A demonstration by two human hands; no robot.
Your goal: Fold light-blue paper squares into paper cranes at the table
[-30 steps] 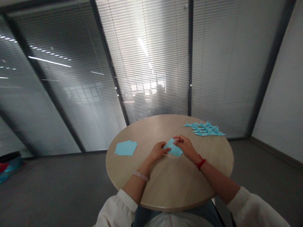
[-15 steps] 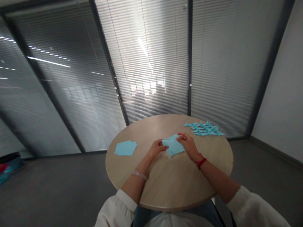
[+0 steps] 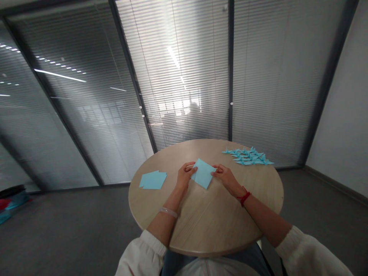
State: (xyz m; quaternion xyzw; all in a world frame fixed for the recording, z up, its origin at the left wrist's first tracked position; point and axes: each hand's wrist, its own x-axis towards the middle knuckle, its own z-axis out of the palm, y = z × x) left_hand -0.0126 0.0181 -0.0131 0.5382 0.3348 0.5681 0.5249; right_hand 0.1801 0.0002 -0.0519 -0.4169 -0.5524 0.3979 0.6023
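Observation:
A light-blue sheet of origami paper [image 3: 204, 173] is held between both hands over the middle of the table, turned so one corner points away from me. My left hand [image 3: 185, 174] pinches its left corner, thumb on top. On the opposite corner, my right hand [image 3: 224, 175] closes thumb and fingers. Whether the sheet is one layer or folded, I cannot tell. To the left lie several overlapping blue paper sheets [image 3: 153, 180]. Folded blue paper cranes [image 3: 248, 156] sit in close rows at the far right of the table.
The round wooden table [image 3: 207, 222] has its near edge against my lap. Beyond it stands a glass partition with blinds [image 3: 186, 76]. Dark bins or bags [image 3: 14, 197] with red and blue parts rest on the floor at far left.
The paper has turned to a diamond position and shifted slightly left. My left hand has moved up and left, and my right hand's grip has slid to the right corner.

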